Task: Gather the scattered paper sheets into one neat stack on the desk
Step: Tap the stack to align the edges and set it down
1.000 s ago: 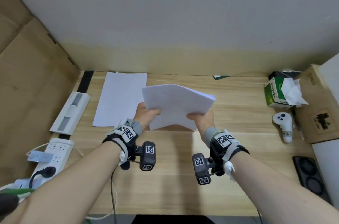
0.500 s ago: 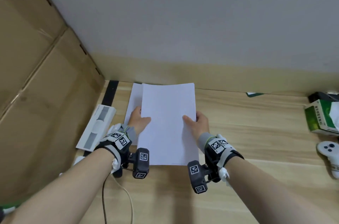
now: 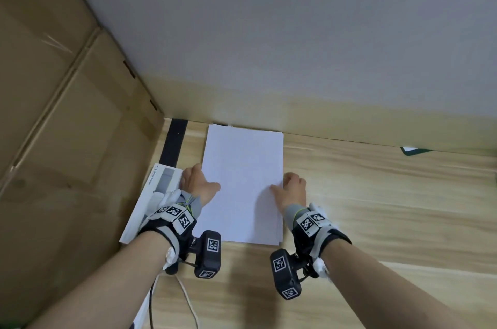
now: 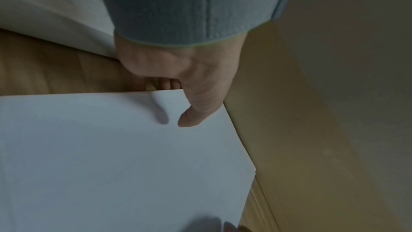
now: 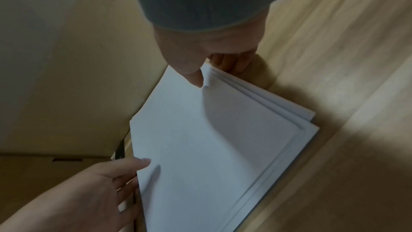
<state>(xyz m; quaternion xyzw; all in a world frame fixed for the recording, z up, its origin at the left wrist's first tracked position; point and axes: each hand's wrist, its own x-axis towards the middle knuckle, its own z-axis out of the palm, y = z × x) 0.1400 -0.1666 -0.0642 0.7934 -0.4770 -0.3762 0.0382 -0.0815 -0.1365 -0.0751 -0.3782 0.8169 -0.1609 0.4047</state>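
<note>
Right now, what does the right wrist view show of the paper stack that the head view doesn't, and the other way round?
Only the right wrist view shows the stack's right edge fanned into several offset sheets, with the right hand's fingers curled under that edge. Only the head view shows the whole paper stack flat on the desk, its far end at the wall, and the white box to its left. Both show the left hand and the right hand on opposite long edges, thumbs on top.

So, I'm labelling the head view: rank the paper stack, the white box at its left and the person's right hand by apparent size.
1. paper stack, largest
2. white box, partly hidden by the left wrist
3. right hand, smallest
</note>
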